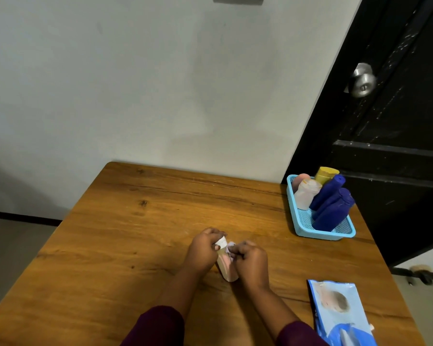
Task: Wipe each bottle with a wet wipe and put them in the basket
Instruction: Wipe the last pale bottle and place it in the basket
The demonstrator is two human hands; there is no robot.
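A small pinkish-beige bottle point(227, 269) with a white cap lies between my hands over the middle of the wooden table point(135, 221). My left hand point(202, 250) grips its capped end. My right hand point(251, 260) pinches a white wet wipe point(230, 247) against the bottle's side. A light blue basket point(301, 229) stands at the table's right edge, holding two dark blue bottles point(331, 208), a pale pink one point(305, 196), a peach one and a yellow-capped one point(326, 174).
A blue wet-wipe pack point(340, 313) lies flat near the front right corner. A black door with a metal knob point(361, 81) stands right behind the basket. A grey wall runs along the table's far edge.
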